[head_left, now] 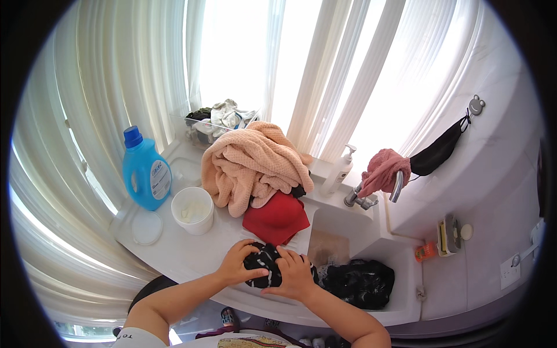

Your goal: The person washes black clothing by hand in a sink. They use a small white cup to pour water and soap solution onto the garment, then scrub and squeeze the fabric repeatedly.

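Observation:
At the front edge of the white laundry sink counter, a wet black cloth [266, 259] with streaks of white suds is bunched up. My left hand [237, 264] grips it from the left, and my right hand [296, 275] presses on it from the right with bent fingers. Just beyond lies a red, molded-looking garment [276, 220], partly over the ridged washboard [303, 239]. A large peach waffle-textured cloth [246, 168] is heaped behind that. Another wet, dark garment [362, 284] rests in the sink basin [400, 278], right of my right hand.
On the left stand a blue detergent bottle [147, 171] and a white tub [192, 216], with a round lid [147, 227] nearby. Behind is a clear bin [203, 134] of clothes. A pump bottle [337, 173] stands near the faucet [397, 188], which has a pink cloth [383, 172] draped over it.

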A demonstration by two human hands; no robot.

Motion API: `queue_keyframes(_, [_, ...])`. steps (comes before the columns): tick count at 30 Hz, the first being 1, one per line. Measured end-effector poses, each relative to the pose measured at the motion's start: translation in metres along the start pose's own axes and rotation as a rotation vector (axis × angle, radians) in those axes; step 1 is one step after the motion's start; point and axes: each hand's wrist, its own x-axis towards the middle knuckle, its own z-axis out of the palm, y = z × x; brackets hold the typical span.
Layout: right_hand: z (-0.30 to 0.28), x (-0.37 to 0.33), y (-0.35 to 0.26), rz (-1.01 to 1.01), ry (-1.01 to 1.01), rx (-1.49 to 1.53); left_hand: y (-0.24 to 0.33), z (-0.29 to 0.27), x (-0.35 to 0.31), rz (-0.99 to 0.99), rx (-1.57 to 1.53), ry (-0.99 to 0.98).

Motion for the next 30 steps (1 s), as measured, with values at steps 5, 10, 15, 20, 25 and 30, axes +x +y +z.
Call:
queue_keyframes(5, [0.042,-0.027,0.006,-0.211,0.419,-0.040,0.004,0.027,-0.030,0.247,0.244,0.231])
queue_keyframes(10, [0.036,0.046,0.033,-0.029,0.411,0.086,-0.044,0.028,0.055,0.025,0.199,0.336])
queue_keyframes(15, [-0.016,0.016,0.007,0.005,0.259,0.242,-0.021,0.016,0.012,0.068,0.015,0.204])
queue_keyframes(20, [0.017,-0.032,-0.016,-0.110,0.342,-0.053,0.001,0.019,-0.030,0.341,0.216,0.244])
queue_keyframes(25, [0.027,0.054,0.028,0.185,0.359,0.077,-0.039,0.027,0.053,0.009,0.363,0.399])
queue_keyframes(30, [-0.005,0.034,0.004,0.423,-0.231,0.169,-0.041,-0.001,0.030,-0.120,0.238,-0.152])
